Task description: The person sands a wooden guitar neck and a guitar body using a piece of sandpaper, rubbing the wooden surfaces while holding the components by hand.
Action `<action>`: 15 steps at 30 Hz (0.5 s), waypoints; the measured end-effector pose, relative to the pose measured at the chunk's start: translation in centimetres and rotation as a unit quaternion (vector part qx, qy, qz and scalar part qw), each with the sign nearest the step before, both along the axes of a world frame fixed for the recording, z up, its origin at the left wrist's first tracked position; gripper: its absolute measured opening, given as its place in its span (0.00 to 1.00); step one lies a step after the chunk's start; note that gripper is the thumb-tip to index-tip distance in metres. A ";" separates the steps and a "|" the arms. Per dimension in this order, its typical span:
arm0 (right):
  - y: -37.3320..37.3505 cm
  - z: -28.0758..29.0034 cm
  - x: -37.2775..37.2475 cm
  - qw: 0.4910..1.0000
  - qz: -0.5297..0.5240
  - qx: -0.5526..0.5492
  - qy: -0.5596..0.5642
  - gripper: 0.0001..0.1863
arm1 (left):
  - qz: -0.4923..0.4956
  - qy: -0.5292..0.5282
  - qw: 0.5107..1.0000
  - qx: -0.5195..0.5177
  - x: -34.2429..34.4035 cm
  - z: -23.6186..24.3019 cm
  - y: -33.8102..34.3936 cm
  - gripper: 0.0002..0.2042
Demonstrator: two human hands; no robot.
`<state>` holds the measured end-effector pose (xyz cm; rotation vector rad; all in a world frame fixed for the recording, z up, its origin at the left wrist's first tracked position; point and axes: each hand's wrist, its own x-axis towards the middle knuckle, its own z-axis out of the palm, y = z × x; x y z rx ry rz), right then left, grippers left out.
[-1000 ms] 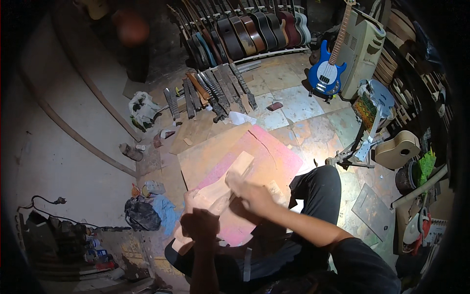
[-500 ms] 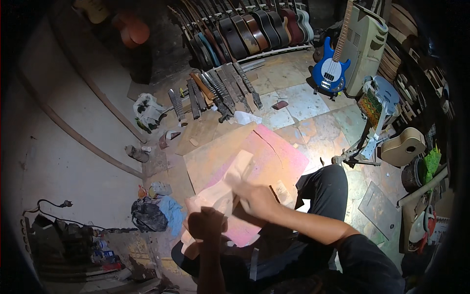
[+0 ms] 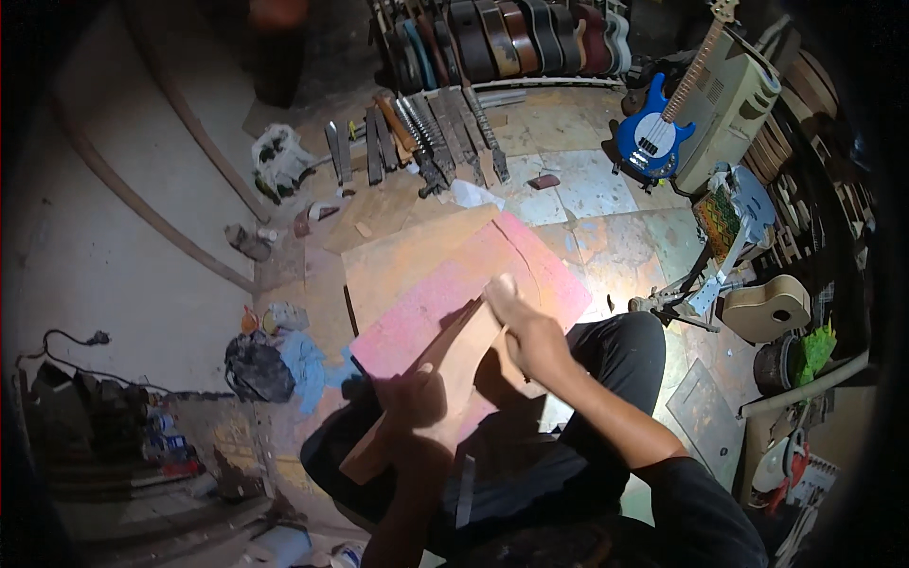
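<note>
A pale, curved, shaped piece of wood [image 3: 466, 364] lies slanted over my lap, above a pink board [image 3: 554, 270]. My left hand [image 3: 417, 402] is closed around its lower part, in shadow, with the near end sticking out beyond to the left. At the far end of the wood my right hand [image 3: 533, 331] is closed, the thumb lying over the tip. Whether anything small sits inside the right hand is hidden. A tan board [image 3: 402, 254] lies under the pink one on the floor.
Files and rasps [image 3: 417, 142] lie in a group ahead. Behind them stands a rack of guitars [image 3: 516, 43]. To the right are a blue bass guitar [image 3: 653, 137], a pale unfinished guitar body [image 3: 767, 312] and a grey panel [image 3: 705, 421]. A blue cloth [image 3: 303, 369] lies left.
The wood has turned and now shows a narrower, curved side. My right hand, blurred before over its middle, now grips its far end. The whole view has shifted slightly.
</note>
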<state>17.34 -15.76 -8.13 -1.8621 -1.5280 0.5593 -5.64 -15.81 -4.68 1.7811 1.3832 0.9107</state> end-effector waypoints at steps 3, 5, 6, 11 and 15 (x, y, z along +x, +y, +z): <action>-3.8 1.7 -3.0 0.978 0.143 0.116 0.096 0.40 | 0.051 -0.280 0.936 -0.208 -0.3 -4.0 -1.8 0.19; -3.7 0.3 0.4 0.995 0.094 -0.011 0.033 0.31 | 0.048 -0.291 0.926 -0.234 -1.3 -6.5 -2.8 0.16; -3.5 0.0 2.4 0.996 0.052 -0.060 -0.036 0.29 | -0.021 -0.158 0.980 -0.115 -0.9 -5.1 -3.2 0.15; -6.9 4.0 -1.9 0.976 0.180 0.026 0.116 0.32 | -0.104 -0.049 0.993 -0.018 -1.3 -3.7 -4.8 0.12; -5.4 3.0 0.7 0.992 0.068 -0.101 -0.045 0.35 | -0.168 0.048 0.981 0.086 -2.1 -1.9 -4.4 0.12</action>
